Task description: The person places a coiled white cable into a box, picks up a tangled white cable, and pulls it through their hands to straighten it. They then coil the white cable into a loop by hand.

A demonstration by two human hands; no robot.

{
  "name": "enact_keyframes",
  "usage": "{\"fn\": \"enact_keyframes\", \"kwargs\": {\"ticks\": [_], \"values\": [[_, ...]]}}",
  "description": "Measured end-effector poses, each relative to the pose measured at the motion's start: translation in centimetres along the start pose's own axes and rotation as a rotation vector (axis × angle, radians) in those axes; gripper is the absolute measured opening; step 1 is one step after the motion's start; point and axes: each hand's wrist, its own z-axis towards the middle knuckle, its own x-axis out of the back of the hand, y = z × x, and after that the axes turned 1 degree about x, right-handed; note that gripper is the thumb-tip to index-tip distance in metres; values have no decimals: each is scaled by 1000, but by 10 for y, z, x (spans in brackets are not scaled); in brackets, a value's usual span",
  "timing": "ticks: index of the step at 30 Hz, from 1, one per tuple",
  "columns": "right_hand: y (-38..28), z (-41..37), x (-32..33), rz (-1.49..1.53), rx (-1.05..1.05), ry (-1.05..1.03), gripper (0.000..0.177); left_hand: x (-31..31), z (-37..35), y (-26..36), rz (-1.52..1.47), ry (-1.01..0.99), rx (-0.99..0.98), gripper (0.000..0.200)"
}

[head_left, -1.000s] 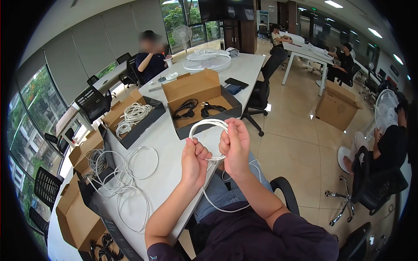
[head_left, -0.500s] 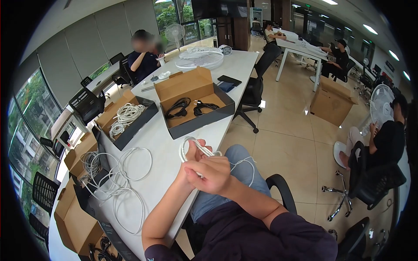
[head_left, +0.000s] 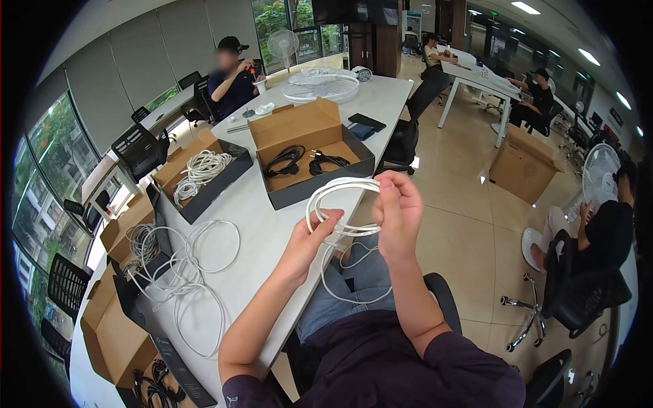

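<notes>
A white cable (head_left: pixel 343 183) is wound into a round coil of several loops, held up over the table edge and my lap. My left hand (head_left: pixel 314 239) pinches the coil's lower left side between thumb and fingers. On the coil's right side my right hand (head_left: pixel 400 209) is closed around the strands. A loose length of the same cable hangs below the coil in a wide loop over my jeans. To the left on the table lies a loose tangle of white cable (head_left: pixel 197 272), which runs to a box of grey cable (head_left: pixel 144 243).
An open box (head_left: pixel 316 146) with black power cords stands ahead. Left of it is a box of coiled white cables (head_left: pixel 204 166); black cables fill a box (head_left: pixel 160 384) at lower left. A fan guard (head_left: pixel 320 87) lies farther back. Several people sit around the room.
My hands have moved apart, up and to the right. The cable bundle, earlier bunched between them, is now spread into an open round coil.
</notes>
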Motion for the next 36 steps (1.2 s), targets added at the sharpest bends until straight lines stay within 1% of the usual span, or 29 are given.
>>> {"fn": "enact_keyframes", "kwargs": {"ticks": [2, 5, 8, 11, 12, 15, 16, 19, 20, 23, 24, 27, 28, 31, 32, 35, 36], "values": [[0, 2, -2, -26, 5, 44, 14, -4, -4, 7, 106, 80, -39, 28], [-1, 4, 0, 6, 1, 95, 15, -5, -5, 6, 202, 93, -150, 27], [-4, 6, 6, 72, 16, 158, 16, -4, -9, 0, 441, 222, -346, 31], [-8, 10, 14, 172, 58, 206, 18, -7, -30, 28, 1027, 13, -124, 35], [-11, 12, 14, 197, 65, 229, 18, -13, -35, 29, 1007, -94, -34, 42], [-18, 12, 16, 265, 34, 250, 19, -15, -26, 1, 782, -339, 94, 49], [-19, 12, 17, 292, 17, 243, 19, -4, -15, -17, 622, -400, 106, 69], [-20, 10, 18, 326, -28, 233, 19, 16, 6, -25, 232, -491, 50, 97], [-20, 9, 19, 328, -39, 234, 19, 19, 7, -23, 87, -449, 66, 117], [-19, 12, 23, 299, -71, 219, 19, 26, 13, -18, 47, -307, -192, 123], [-16, 12, 24, 285, -85, 215, 19, 24, 10, -8, 10, -257, -217, 123], [-8, 8, 19, 247, -125, 192, 18, 12, 4, 6, -10, -151, -296, 114], [-6, 5, 16, 236, -133, 175, 18, 10, 4, 3, -83, -150, -357, 85], [-1, 0, 9, 234, -146, 155, 18, -1, 1, 0, -175, -100, -398, 56], [-2, -1, 7, 240, -144, 150, 18, -5, 1, -1, -145, -35, -455, 36], [-1, -3, 5, 227, -173, 131, 17, 5, 0, -7, -124, 14, -313, 30], [0, -3, 5, 217, -187, 125, 17, 6, -1, -6, -131, 24, -294, 24]]}}
